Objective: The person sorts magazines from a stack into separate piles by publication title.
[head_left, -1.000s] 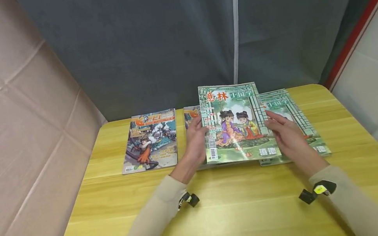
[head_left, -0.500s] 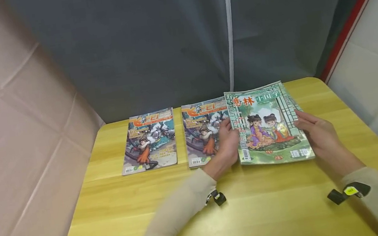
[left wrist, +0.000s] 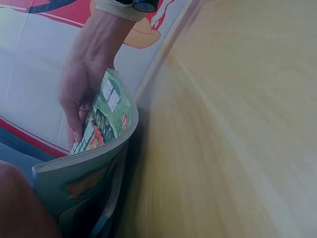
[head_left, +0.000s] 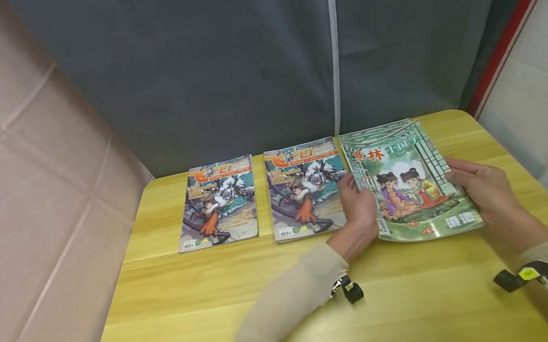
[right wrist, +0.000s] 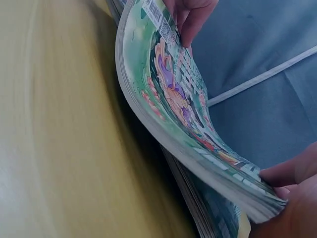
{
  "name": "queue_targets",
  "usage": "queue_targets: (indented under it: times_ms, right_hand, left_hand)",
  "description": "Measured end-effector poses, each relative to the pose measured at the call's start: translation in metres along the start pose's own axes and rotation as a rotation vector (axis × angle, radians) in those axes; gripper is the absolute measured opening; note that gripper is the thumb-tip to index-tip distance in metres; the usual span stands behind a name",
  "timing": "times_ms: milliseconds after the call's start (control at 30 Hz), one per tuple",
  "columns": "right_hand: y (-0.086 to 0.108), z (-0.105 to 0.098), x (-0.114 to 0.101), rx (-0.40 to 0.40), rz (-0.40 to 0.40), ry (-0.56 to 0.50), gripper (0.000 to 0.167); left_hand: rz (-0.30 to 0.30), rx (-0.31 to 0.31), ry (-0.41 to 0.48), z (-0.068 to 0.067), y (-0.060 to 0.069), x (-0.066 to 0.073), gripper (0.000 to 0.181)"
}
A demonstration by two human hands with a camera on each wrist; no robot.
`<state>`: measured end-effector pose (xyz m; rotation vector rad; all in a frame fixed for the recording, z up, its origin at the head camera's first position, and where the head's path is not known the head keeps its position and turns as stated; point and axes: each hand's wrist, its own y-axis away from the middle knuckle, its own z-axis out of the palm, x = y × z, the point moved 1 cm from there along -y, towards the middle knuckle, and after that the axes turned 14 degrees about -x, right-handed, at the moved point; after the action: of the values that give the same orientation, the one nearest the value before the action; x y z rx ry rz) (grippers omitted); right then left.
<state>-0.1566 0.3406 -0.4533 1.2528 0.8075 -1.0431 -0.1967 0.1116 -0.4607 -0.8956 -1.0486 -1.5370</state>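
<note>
A green magazine with two cartoon children on its cover is held by both hands at the right of the table. My left hand grips its left edge. Its right edge is pinched between the thumb and fingers of my right hand. In the right wrist view the held magazine bows downward in the middle, over another magazine lying beneath it. The head view hides most of that lower one. Just left of my left hand lies a magazine with an orange title.
A second orange-titled magazine lies further left, with a strip of bare wood between the two. The yellow wooden table meets a dark grey curtain at the back. Pale fabric walls stand at both sides.
Both hands have carried the green magazine rightward and lowered it over the other green one. The middle orange-titled magazine, partly covered before, now shows almost whole.
</note>
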Motion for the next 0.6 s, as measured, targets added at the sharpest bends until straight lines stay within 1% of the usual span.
queue_targets:
  times_ms: [33, 100, 167, 233, 300, 367, 433, 500, 600]
  right_hand:
    - [0.000, -0.001, -0.001, -0.004, 0.003, 0.014, 0.061]
    - [-0.001, -0.003, -0.003, -0.008, 0.001, 0.075, 0.062]
    - [-0.001, -0.005, -0.005, -0.004, -0.007, 0.172, 0.062]
    - [-0.002, -0.007, -0.006, 0.014, -0.021, 0.304, 0.062]
    - [-0.003, -0.008, -0.007, 0.048, -0.028, 0.489, 0.063]
    - [-0.005, -0.009, -0.008, 0.079, -0.008, 0.652, 0.067]
    - [-0.006, -0.009, -0.007, 0.093, 0.016, 0.758, 0.073]
    - [-0.008, -0.010, -0.006, 0.094, 0.031, 0.816, 0.079]
    - [-0.011, -0.011, -0.003, 0.083, 0.020, 0.832, 0.082]
  left_hand:
    - [0.004, 0.003, -0.007, 0.002, 0.000, -0.001, 0.084]
    - [0.012, 0.005, -0.032, 0.005, 0.000, -0.003, 0.086]
    - [0.025, -0.003, -0.055, 0.007, -0.001, -0.003, 0.086]
    - [0.033, -0.007, -0.089, 0.009, -0.001, -0.003, 0.083]
    - [0.038, -0.004, -0.115, 0.011, -0.002, -0.003, 0.080]
    - [0.021, -0.002, -0.156, 0.012, -0.003, -0.004, 0.077]
    - [0.001, -0.016, -0.210, 0.013, -0.003, -0.005, 0.077]
    - [-0.023, -0.051, -0.275, 0.014, -0.003, -0.006, 0.082]
    - [-0.044, -0.109, -0.359, 0.014, -0.002, -0.006, 0.090]
